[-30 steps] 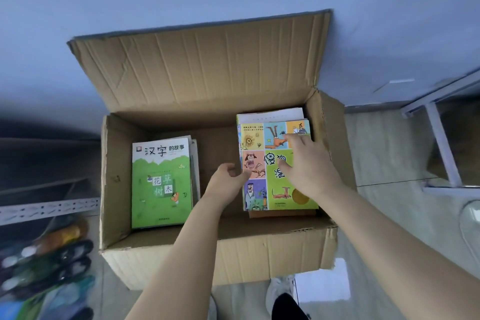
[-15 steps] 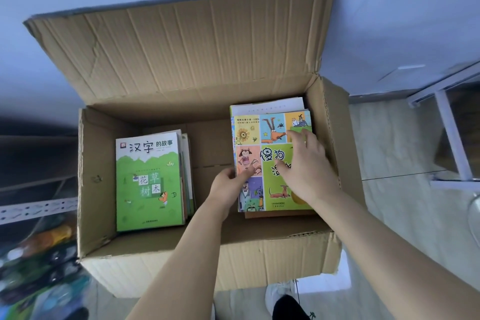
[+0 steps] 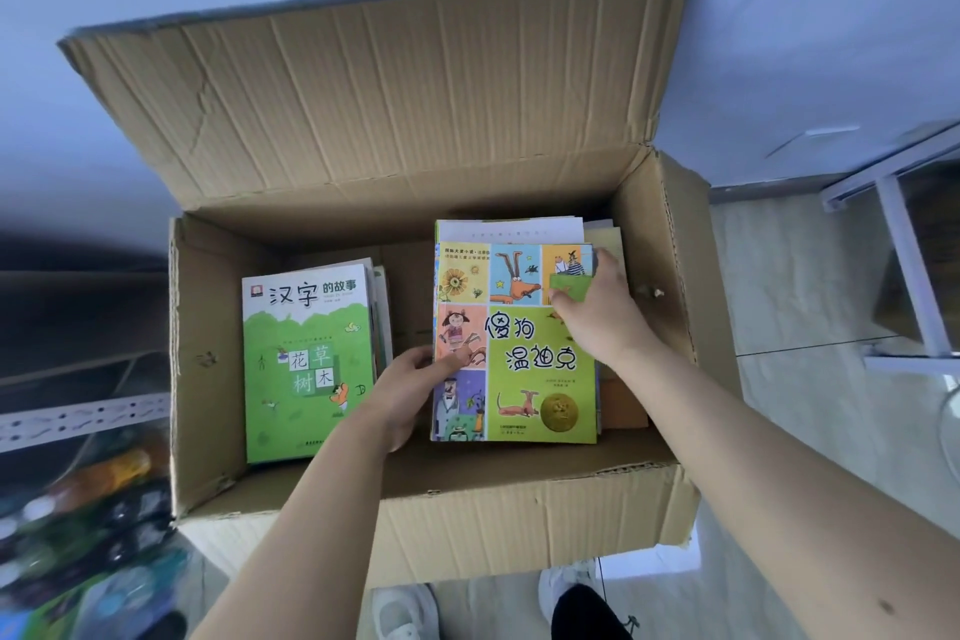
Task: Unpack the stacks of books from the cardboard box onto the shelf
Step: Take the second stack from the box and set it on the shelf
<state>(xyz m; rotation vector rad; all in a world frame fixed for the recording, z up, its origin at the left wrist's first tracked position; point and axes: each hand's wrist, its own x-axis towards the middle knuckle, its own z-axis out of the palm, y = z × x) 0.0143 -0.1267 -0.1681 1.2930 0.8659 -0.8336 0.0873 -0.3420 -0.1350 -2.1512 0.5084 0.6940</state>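
Note:
An open cardboard box [image 3: 524,509] stands on the floor with its back flap up. Inside on the right lies a stack of books [image 3: 519,379] topped by a colourful picture-book cover. My left hand [image 3: 410,390] grips the stack's left edge, thumb on the cover. My right hand [image 3: 597,312] holds the stack's upper right corner, fingers curled over the edge. A second stack topped by a green book [image 3: 306,359] lies in the left half of the box, untouched.
A metal shelf [image 3: 78,418] holding blurred colourful books stands at the left. A white frame leg [image 3: 914,276] rises at the right. My shoes [image 3: 405,613] stand on the tiled floor just before the box. A blue wall is behind.
Both hands have closed around the right stack's edges; my right hand slid from the cover to the upper right corner. The view moved closer to the box.

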